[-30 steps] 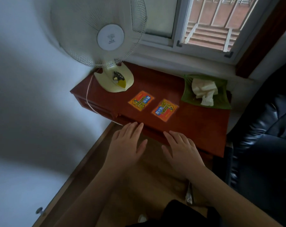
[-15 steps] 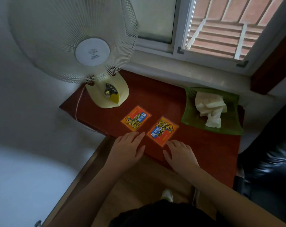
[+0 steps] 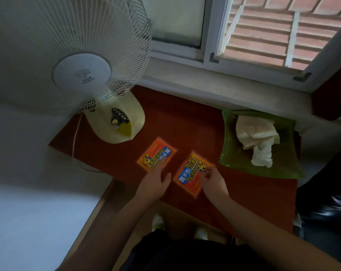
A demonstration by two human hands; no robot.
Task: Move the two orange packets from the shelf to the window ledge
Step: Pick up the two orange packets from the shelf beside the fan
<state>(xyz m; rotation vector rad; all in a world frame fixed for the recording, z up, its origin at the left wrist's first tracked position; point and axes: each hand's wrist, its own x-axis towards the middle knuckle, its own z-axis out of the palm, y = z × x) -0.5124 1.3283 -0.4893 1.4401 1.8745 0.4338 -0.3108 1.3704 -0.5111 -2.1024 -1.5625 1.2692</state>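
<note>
Two flat orange packets with blue and yellow print lie side by side on the dark red shelf (image 3: 195, 122). My left hand (image 3: 155, 180) rests its fingertips on the near edge of the left packet (image 3: 156, 154), fingers spread. My right hand (image 3: 213, 180) touches the right side of the right packet (image 3: 191, 174), fingers curled over its edge. Both packets lie flat on the shelf. The pale window ledge (image 3: 214, 86) runs along the far side of the shelf, under the window frame.
A white table fan (image 3: 81, 69) with a cream base (image 3: 116, 118) stands on the shelf's left part, its cord hanging over the edge. A green dish (image 3: 236, 157) holding crumpled tissue sits at the right. A dark chair is at the far right.
Both hands have moved forward from the shelf's near edge onto the packets. The camera has come closer to the shelf.
</note>
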